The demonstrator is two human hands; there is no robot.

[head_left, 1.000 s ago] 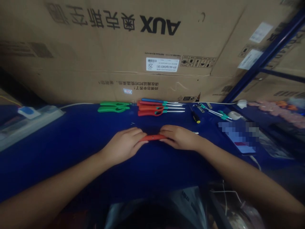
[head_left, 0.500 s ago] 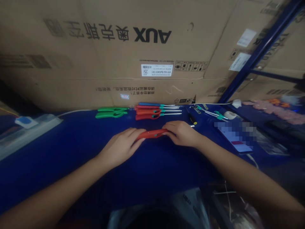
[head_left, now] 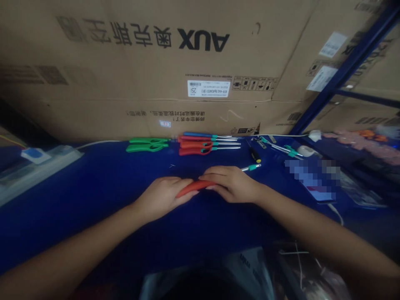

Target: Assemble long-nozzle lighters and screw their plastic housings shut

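Between my hands is a red lighter handle (head_left: 194, 188), tilted slightly up to the right. My left hand (head_left: 165, 196) is closed on its left end, thumb below and fingers above. My right hand (head_left: 233, 183) pinches the right end, hiding part of it. Just beyond my right hand lies a metal tube with a teal piece (head_left: 251, 167). Farther back are several red long-necked lighters (head_left: 195, 150) with metal tubes, and a blue one (head_left: 198, 135) behind them. Two green handles (head_left: 146, 147) lie to their left.
A black and yellow screwdriver (head_left: 254, 155) and loose metal tubes (head_left: 286, 150) lie at the back right. A phone (head_left: 309, 181) with a cable is farther right. A power strip (head_left: 40, 164) lies left on the blue table (head_left: 103, 179). Cardboard (head_left: 140, 83) stands behind.
Both hands have come slightly lower and nearer to me with the red handle, which has turned. My right hand has slid left along it, and the teal-tipped tube shows more.
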